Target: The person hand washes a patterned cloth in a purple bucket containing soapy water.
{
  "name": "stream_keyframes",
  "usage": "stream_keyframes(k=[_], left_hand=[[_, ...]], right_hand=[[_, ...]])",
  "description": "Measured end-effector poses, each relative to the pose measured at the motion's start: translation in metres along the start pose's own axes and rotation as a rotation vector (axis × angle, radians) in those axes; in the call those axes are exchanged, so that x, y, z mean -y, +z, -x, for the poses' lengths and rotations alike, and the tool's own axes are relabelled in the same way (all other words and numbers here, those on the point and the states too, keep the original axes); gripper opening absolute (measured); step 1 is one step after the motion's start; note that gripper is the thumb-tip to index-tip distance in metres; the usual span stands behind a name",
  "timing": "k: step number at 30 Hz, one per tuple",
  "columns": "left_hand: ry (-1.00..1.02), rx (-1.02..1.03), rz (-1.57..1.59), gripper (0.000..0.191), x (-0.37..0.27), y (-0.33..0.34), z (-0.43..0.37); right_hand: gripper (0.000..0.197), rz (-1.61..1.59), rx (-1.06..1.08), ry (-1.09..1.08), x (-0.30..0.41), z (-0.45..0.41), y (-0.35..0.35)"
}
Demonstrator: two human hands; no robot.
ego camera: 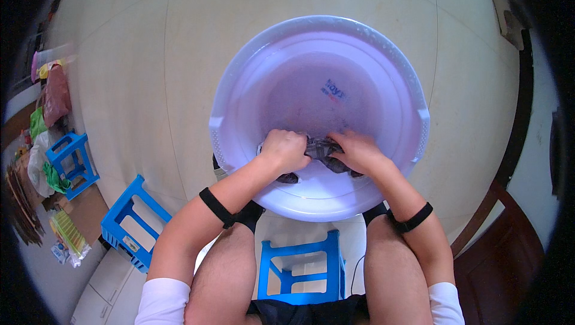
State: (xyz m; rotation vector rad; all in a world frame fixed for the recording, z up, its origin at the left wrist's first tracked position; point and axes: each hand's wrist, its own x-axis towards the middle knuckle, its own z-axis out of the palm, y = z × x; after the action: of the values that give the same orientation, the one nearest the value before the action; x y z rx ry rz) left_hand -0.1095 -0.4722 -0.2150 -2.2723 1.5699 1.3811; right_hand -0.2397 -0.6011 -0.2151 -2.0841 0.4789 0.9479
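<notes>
A large, round, pale lilac plastic basin [391,82] stands on the tiled floor between my feet, with cloudy water inside. Near its close side, a wet dark cloth with a pattern [320,147] stretches between my hands. My left hand [286,149] is closed on one end, knuckles up. My right hand [357,151] grips the other end with thumb and fingers. Parts of the cloth hang below both hands against the basin's inner wall. Printing shows on the basin's bottom, beyond my hands.
Below me is a blue plastic stool [298,248], and another blue stool [130,226] stands to the left. Farther left are a third blue stool [74,159], plastic bags [56,96] and flattened cardboard [22,208]. A dark red wooden door [498,253] is at the lower right.
</notes>
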Motion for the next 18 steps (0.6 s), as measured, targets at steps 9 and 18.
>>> stream_keyframes(k=[9, 18], left_hand=[[-0.070, -0.541, 0.124, 0.039, 0.017, 0.004, 0.003], [-0.030, -0.259, -0.049, 0.051, 0.001, 0.016, 0.012]], right_hand=[[0.064, 0.198, -0.439, -0.041, 0.001, 0.009, -0.013], [0.066, 0.344, -0.308, -0.052, -0.009, 0.006, 0.015]])
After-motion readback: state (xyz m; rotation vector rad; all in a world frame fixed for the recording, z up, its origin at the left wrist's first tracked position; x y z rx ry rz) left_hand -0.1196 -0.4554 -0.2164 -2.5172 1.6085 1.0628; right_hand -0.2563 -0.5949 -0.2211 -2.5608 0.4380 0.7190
